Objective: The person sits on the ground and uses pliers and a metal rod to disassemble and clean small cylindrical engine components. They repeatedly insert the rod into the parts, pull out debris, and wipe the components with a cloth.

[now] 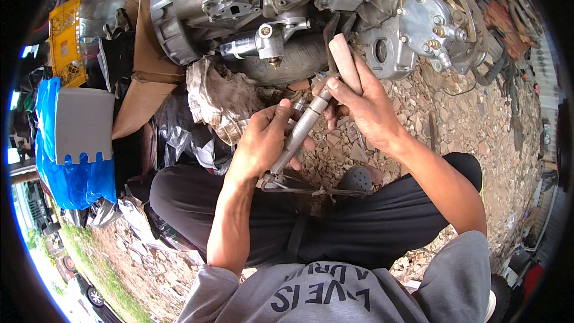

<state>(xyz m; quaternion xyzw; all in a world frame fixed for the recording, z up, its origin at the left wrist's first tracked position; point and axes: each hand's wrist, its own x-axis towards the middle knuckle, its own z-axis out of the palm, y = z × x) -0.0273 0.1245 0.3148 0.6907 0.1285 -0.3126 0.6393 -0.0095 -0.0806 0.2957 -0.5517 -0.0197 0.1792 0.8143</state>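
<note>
Closest to you, the soft grey cloth of your shirt (pixel 442 275) meets matte black trousers (pixel 371 227), your knees spread wide. Above your lap, the metal tube (pixel 306 125) slants from lower left to upper right: a dull silver cylinder, scuffed, with a dark ring near its upper end. A thin metal bar (pixel 320 191) lies crosswise by its lower end.

Your left hand (pixel 263 137) is curled loosely around the tube's lower half, fingertips showing beyond its far side, thumb lying alongside. Your right hand (pixel 371 107) grips a pale, smooth, round-ended rod (pixel 345 63) between thumb and fingers, its thumb pressed near the tube's upper end. The tube thus bridges the two hands.

Below the tube sits a grey perforated clog (pixel 356 178), and around it broken, angular stone rubble (pixel 460 125). Beyond your left hand is a crumpled, stained off-white cloth (pixel 218 98), with a creased brown cardboard box (pixel 146 93) and a glossy blue plastic bag (pixel 78 182) farther left.

Past your hands, a dark rubber tyre (pixel 287 63) lies beneath the ribbed grey cast-metal engine housing (pixel 209 0); a bolted metal cover (pixel 427 21) stands to its right.
</note>
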